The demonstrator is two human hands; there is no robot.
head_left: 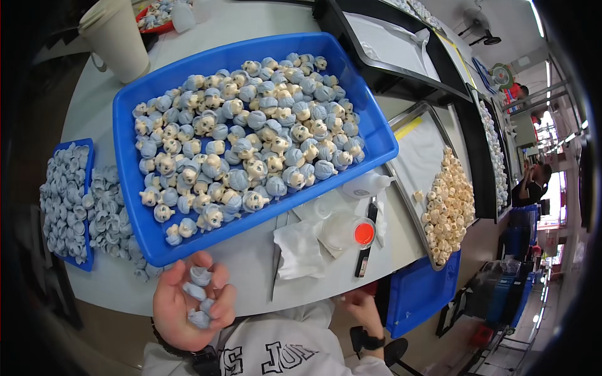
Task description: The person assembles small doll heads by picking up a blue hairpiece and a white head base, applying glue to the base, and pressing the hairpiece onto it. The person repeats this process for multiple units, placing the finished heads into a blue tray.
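Palm up at the table's near edge, my left hand [191,307] is curled around several blue-grey doll hair pieces [199,276], which lie in the palm and against the fingers. Just beyond it stands a large blue tray [141,241] full of small doll heads [256,169] with cream faces and blue-grey hair. Loose hair pieces [110,213] are heaped to the left of that tray. My right hand [362,308] is off the table's near edge, close to my body and apart from the bottles. Its fingers look bent, but whether they hold anything is unclear.
A clear jar with a red top [364,234], a white squeeze bottle [367,185], tweezers [276,260], a black-handled tool [362,262] and a crumpled white cloth [298,250] lie mid-table. Cream face parts [448,207] fill a metal tray's near end. A white pitcher [116,41] stands far left.
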